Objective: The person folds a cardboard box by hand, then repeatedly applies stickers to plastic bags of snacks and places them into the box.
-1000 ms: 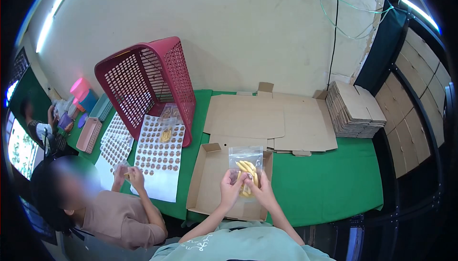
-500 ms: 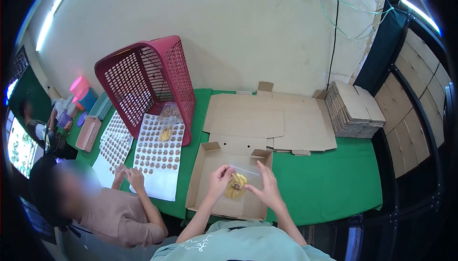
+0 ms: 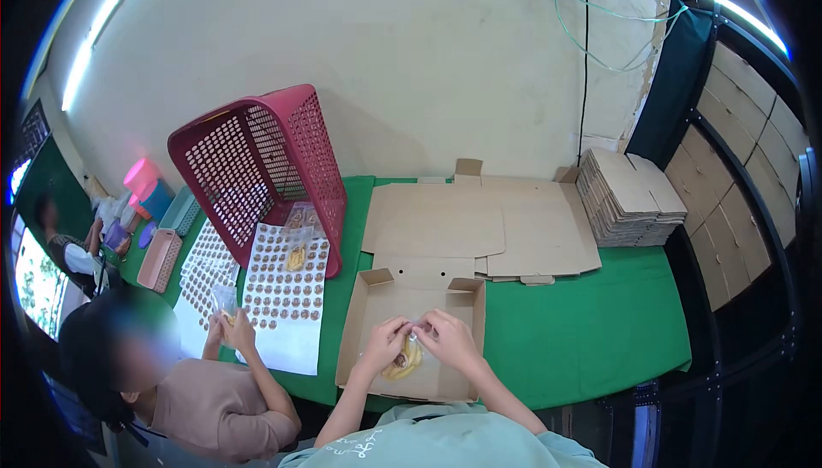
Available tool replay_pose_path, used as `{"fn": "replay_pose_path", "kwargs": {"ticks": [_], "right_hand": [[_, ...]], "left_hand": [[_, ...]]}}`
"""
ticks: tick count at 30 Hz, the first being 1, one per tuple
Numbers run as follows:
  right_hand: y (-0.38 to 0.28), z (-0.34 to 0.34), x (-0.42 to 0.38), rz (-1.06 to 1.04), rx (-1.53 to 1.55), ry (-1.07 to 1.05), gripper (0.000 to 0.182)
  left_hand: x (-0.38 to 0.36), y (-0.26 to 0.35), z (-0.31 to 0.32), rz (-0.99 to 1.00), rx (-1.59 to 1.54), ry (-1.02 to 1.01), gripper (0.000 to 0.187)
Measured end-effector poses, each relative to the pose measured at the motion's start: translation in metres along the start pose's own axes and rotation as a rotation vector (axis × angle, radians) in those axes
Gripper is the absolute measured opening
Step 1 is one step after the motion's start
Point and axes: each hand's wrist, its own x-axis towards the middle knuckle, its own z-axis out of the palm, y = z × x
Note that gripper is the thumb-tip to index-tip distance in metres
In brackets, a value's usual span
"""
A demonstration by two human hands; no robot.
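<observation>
A clear plastic bag (image 3: 406, 362) with yellow food and a round brown sticker hangs over an open cardboard box (image 3: 441, 372). My left hand (image 3: 387, 344) is closed on the bag's top left side. Right beside it, my right hand (image 3: 447, 341) pinches the bag's top edge, and the fingertips of both hands nearly meet. My fingers cover much of the upper part of the bag. The box lies open on the green cloth, with its lid (image 3: 428, 268) folded back.
A pink basket (image 3: 330, 160) lies tipped on its side, with bagged food in its mouth. Sticker sheets (image 3: 282, 344) lie left of the box. Flat cardboard (image 3: 548, 228) and a stack of folded boxes (image 3: 634, 198) are behind. At left a co-worker (image 3: 218, 391) handles a clear bag.
My right hand has moved left to meet my left hand at the bag's top, gathering the spread opening. The bag sits slightly further left. The co-worker's clear bag now shows upright.
</observation>
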Motion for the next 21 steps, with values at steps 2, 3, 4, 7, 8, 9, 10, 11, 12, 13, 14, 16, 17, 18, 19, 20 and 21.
{"fn": "replay_pose_path", "kwargs": {"ticks": [2, 3, 4, 7, 8, 9, 10, 11, 12, 13, 14, 16, 17, 18, 19, 20, 21], "right_hand": [[0.003, 0.003, 0.0, -0.009, 0.067, -0.02, 0.014], [0.012, 0.007, 0.001, -0.033, 0.12, -0.031, 0.015], [0.017, 0.009, 0.002, -0.059, 0.173, -0.041, 0.015], [0.02, 0.012, -0.005, 0.06, 0.275, -0.077, 0.016], [0.022, 0.014, -0.009, 0.071, 0.277, -0.083, 0.016], [0.024, 0.017, -0.012, 0.082, 0.278, -0.09, 0.016], [0.025, 0.018, -0.015, 0.095, 0.279, -0.097, 0.016], [0.025, 0.018, -0.017, 0.105, 0.281, -0.11, 0.017], [0.023, 0.017, -0.02, 0.116, 0.283, -0.12, 0.017], [0.021, 0.016, -0.022, 0.127, 0.285, -0.128, 0.017], [0.018, 0.014, -0.023, 0.14, 0.307, -0.145, 0.018], [0.011, 0.008, -0.023, 0.164, 0.354, -0.177, 0.019], [0.009, 0.007, -0.022, 0.159, 0.361, -0.192, 0.019], [0.008, 0.006, -0.022, 0.154, 0.369, -0.209, 0.019], [0.007, 0.006, -0.022, 0.149, 0.377, -0.228, 0.019], [0.008, 0.005, -0.023, 0.156, 0.391, -0.24, 0.019], [0.011, 0.006, -0.023, 0.163, 0.404, -0.251, 0.019]], "left_hand": [[-0.002, 0.005, -0.004, 0.051, 0.067, -0.009, 0.011], [-0.003, 0.007, -0.006, 0.054, 0.092, -0.007, 0.012], [-0.003, 0.01, -0.008, 0.056, 0.117, -0.004, 0.013], [-0.007, 0.013, -0.008, 0.048, 0.135, 0.077, 0.015], [-0.008, 0.011, -0.008, 0.054, 0.17, 0.114, 0.015], [-0.008, 0.008, -0.007, 0.059, 0.204, 0.151, 0.015], [-0.009, 0.006, -0.007, 0.063, 0.237, 0.187, 0.014], [-0.01, 0.006, -0.008, 0.062, 0.244, 0.211, 0.014], [-0.009, 0.007, -0.011, 0.063, 0.252, 0.232, 0.014], [-0.008, 0.008, -0.013, 0.065, 0.26, 0.253, 0.014], [-0.007, 0.009, -0.014, 0.087, 0.227, 0.307, 0.014], [-0.005, 0.014, -0.022, 0.107, 0.202, 0.352, 0.013], [-0.004, 0.018, -0.026, 0.116, 0.192, 0.377, 0.012], [-0.003, 0.022, -0.03, 0.12, 0.209, 0.377, 0.012], [-0.003, 0.023, -0.03, 0.109, 0.205, 0.385, 0.013], [-0.003, 0.023, -0.03, 0.099, 0.2, 0.394, 0.014], [-0.003, 0.023, -0.029, 0.089, 0.195, 0.404, 0.016]]}}
